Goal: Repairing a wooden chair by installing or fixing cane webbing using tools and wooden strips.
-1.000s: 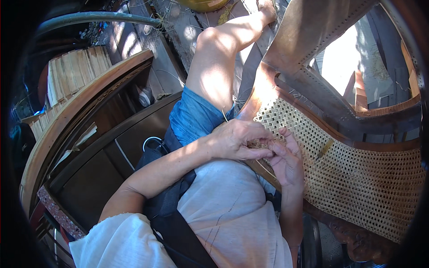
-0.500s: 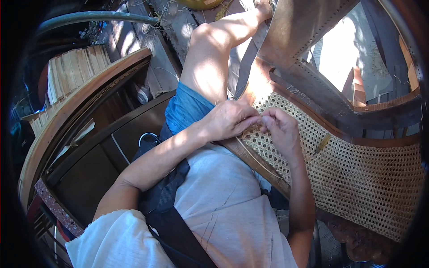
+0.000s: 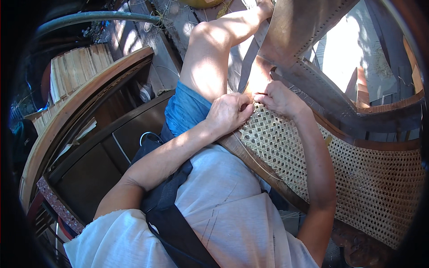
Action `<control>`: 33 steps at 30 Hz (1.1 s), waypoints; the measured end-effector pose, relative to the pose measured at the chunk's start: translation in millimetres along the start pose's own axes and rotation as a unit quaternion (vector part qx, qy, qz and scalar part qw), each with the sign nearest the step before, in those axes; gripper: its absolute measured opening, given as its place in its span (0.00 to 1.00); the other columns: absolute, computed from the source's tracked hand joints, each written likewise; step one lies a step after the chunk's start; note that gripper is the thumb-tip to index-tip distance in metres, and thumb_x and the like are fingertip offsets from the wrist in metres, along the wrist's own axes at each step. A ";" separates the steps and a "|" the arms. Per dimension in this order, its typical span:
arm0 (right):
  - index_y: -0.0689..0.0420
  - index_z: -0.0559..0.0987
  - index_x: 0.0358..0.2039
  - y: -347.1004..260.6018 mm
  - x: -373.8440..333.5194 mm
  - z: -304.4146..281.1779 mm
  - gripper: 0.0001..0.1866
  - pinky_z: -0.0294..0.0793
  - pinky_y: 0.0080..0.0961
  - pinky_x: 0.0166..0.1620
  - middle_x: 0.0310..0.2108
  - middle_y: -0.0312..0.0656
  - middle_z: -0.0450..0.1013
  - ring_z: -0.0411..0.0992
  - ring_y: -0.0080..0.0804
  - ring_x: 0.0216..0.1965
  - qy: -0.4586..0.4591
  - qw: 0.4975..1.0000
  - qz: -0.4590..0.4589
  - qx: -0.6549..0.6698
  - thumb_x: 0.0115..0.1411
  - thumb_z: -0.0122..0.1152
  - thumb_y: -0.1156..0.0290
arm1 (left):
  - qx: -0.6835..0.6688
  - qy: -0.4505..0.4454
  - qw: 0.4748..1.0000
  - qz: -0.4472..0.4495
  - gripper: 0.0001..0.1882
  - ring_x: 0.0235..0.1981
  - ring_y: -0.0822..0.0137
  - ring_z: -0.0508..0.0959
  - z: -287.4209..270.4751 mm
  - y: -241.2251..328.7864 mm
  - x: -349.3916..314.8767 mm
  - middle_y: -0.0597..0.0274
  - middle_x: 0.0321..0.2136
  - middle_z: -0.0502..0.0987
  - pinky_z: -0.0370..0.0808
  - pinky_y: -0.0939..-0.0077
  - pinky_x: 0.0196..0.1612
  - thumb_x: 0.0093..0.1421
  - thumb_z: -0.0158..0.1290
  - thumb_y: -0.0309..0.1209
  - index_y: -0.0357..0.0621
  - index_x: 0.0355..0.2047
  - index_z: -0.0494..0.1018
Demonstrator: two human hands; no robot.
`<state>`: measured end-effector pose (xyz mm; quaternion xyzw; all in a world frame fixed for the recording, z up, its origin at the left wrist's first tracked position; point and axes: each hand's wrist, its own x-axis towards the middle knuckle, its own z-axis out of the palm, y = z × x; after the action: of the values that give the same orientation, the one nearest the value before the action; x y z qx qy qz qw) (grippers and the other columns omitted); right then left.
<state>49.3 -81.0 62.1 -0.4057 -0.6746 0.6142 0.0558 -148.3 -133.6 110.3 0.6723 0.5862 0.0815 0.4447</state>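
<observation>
Across my lap lies a woven cane panel (image 3: 357, 178) set in a brown wooden chair frame (image 3: 250, 158). At its narrow upper left end, my left hand (image 3: 229, 112) rests on the frame edge, thumb and fingers curled together. My right hand (image 3: 279, 99) is closed just to the right, above the cane corner. A small dark tip shows at its fingers; what it belongs to I cannot make out. A loose cane strand (image 3: 259, 161) runs along the near rail from below my left hand. My right forearm passes over the weave and partly hides it.
Beyond the panel rises a wooden frame part (image 3: 304, 31) with a row of small holes. To the left stand a curved wooden piece (image 3: 89, 98), a stack of wood strips (image 3: 80, 69) and a dark panel (image 3: 89, 172). A hose (image 3: 98, 16) arches at the upper left.
My right hand has moved up and away from me to the panel's far corner, turning over with its forearm now across the cane. My left hand has shifted slightly left and its thumb has drawn back.
</observation>
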 end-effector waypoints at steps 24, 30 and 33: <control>0.60 0.79 0.42 -7.0 -41.5 37.1 0.11 0.75 0.35 0.44 0.38 0.50 0.76 0.76 0.46 0.37 0.214 0.973 -0.082 0.027 0.57 0.61 0.76 | -0.024 -0.002 1.000 -0.007 0.10 0.26 0.51 0.81 7.1 -1.5 0.1 0.49 0.22 0.78 0.78 0.60 0.33 0.54 0.57 0.34 0.38 0.26 0.78; 0.63 0.78 0.32 -114.1 -225.7 99.4 0.03 0.72 0.25 0.31 0.23 0.42 0.73 0.74 0.28 0.27 0.324 0.894 0.263 0.164 0.60 0.56 0.78 | -0.039 0.007 0.998 -0.039 0.09 0.23 0.55 0.82 -3.5 -2.3 0.0 0.49 0.21 0.80 0.79 0.64 0.33 0.52 0.55 0.33 0.40 0.24 0.80; 0.59 0.77 0.44 -141.4 -276.8 197.9 0.12 0.74 0.25 0.35 0.29 0.40 0.76 0.75 0.30 0.32 0.183 0.879 0.440 -0.027 0.60 0.60 0.71 | -0.026 -0.035 0.998 -0.047 0.09 0.24 0.56 0.82 0.9 0.5 7.8 0.50 0.22 0.80 0.79 0.64 0.34 0.52 0.55 0.32 0.40 0.24 0.80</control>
<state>52.1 -394.7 255.4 -0.7671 -0.4208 0.4719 -0.1082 -145.0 -127.3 106.9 0.6347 0.5988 0.0518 0.4857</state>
